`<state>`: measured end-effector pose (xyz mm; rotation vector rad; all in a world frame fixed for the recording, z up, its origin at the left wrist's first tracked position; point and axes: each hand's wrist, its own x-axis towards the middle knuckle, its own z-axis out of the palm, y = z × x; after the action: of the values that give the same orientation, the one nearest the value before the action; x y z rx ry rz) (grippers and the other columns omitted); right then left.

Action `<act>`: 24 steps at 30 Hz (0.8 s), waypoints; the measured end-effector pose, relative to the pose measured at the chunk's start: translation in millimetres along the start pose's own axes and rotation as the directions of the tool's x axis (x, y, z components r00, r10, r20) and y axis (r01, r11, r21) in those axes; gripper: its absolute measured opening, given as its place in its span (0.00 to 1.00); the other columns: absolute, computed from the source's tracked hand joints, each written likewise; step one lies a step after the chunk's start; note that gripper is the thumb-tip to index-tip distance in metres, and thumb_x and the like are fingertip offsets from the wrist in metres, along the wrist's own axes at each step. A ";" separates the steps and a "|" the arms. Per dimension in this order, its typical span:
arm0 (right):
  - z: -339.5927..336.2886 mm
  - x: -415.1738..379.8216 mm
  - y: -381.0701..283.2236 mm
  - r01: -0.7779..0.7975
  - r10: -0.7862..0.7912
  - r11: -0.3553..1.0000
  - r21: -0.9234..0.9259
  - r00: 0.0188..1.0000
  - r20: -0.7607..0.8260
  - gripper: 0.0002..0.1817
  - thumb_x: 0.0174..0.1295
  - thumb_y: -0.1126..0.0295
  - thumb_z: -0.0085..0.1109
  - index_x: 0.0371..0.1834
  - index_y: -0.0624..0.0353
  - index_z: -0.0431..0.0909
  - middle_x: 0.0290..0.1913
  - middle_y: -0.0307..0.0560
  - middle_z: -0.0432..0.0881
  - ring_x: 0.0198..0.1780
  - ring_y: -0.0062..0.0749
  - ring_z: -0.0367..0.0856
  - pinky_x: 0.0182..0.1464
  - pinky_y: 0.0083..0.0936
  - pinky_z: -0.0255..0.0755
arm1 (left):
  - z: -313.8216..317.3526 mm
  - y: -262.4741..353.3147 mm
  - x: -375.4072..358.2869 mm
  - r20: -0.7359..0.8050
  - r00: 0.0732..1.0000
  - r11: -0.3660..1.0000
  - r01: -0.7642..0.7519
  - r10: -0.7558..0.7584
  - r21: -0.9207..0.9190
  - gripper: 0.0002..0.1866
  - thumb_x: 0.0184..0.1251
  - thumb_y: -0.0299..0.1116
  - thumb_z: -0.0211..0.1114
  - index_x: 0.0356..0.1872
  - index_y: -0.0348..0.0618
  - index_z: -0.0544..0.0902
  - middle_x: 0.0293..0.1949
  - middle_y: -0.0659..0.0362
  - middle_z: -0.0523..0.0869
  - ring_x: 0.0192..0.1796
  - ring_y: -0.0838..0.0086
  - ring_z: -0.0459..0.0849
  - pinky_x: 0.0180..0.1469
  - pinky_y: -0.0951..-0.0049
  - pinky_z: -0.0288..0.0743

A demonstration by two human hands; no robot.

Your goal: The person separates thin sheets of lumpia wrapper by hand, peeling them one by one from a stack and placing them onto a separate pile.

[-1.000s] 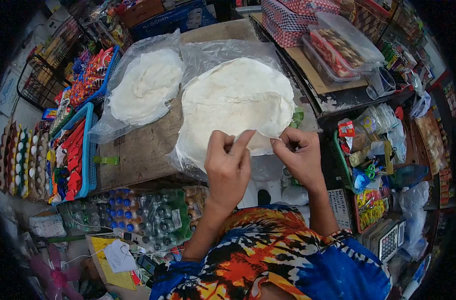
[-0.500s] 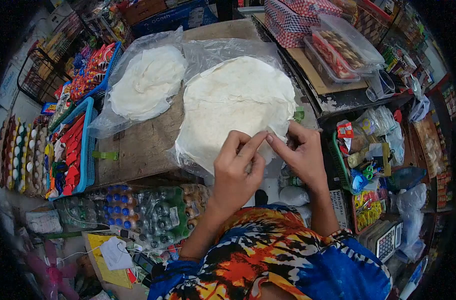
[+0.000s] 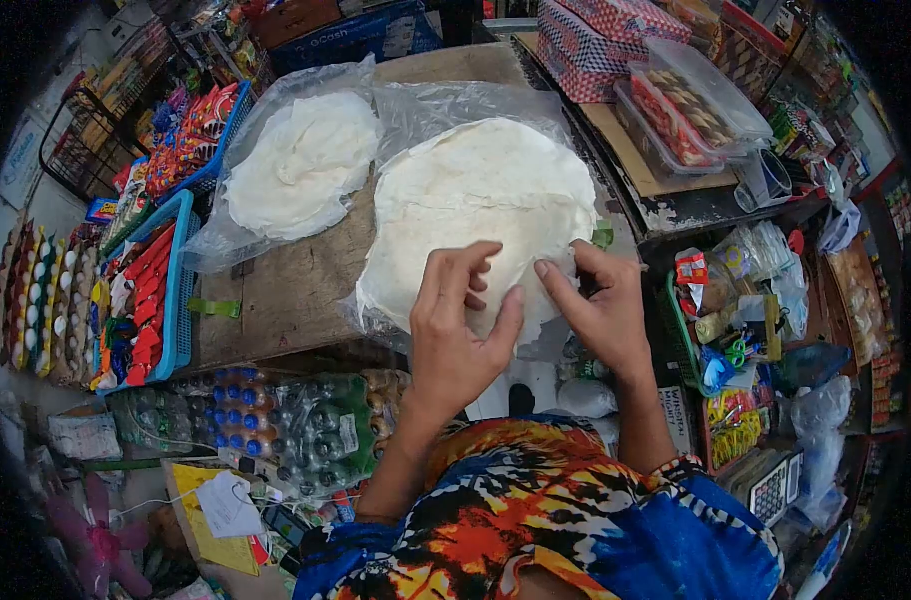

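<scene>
wooden table (image 3: 286, 275): beneath the large sheet pile.
large sheet pile (image 3: 476, 195): white, seemingly layered, spread on clear plastic (image 3: 476, 97).
pile handling: judged light, limp and easily torn; best held by a loose edge, between fingertips.
small sheet pile (image 3: 301, 165): just left of the large sheet pile.
left hand (image 3: 456, 325): over the large sheet pile's near part, thumb and fingers spread, nothing visible between.
right hand (image 3: 613, 310): at the large sheet pile's near right edge; whether it pinches a sheet cannot be told.
</scene>
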<state>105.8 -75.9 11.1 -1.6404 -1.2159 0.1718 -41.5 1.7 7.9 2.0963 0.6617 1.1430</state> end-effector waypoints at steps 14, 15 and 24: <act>-7.0 -4.6 -11.9 0.035 -0.036 0.999 0.010 0.987 0.157 0.13 0.58 0.70 0.65 0.26 0.67 0.72 0.19 0.50 0.70 0.19 0.28 0.69 0.24 0.26 0.63 | -14.5 -9.8 24.0 0.373 0.925 0.968 0.027 0.071 -0.251 0.18 0.57 0.24 0.68 0.51 0.39 0.82 0.44 0.53 0.82 0.42 0.67 0.84 0.43 0.71 0.79; -8.2 -4.6 -12.2 -0.016 0.004 0.998 0.058 0.980 0.199 0.12 0.57 0.71 0.65 0.27 0.67 0.72 0.19 0.49 0.70 0.20 0.27 0.69 0.24 0.26 0.64 | -13.3 -9.8 23.4 0.359 0.929 0.971 -0.004 0.092 -0.238 0.18 0.57 0.23 0.68 0.51 0.39 0.82 0.43 0.53 0.82 0.41 0.66 0.85 0.43 0.71 0.79; -9.9 -11.2 -1.3 -0.193 0.158 0.945 0.262 0.976 0.152 0.09 0.55 0.74 0.67 0.34 0.66 0.77 0.25 0.32 0.75 0.27 0.11 0.68 0.29 0.15 0.65 | -8.8 -13.7 19.5 0.223 0.968 0.984 -0.084 0.117 -0.154 0.16 0.53 0.20 0.71 0.46 0.39 0.85 0.37 0.54 0.86 0.38 0.71 0.85 0.39 0.74 0.78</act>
<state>105.9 -90.9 11.8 -1.5075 -1.0844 0.5438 -41.1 26.9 11.7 2.1158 0.3560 0.9497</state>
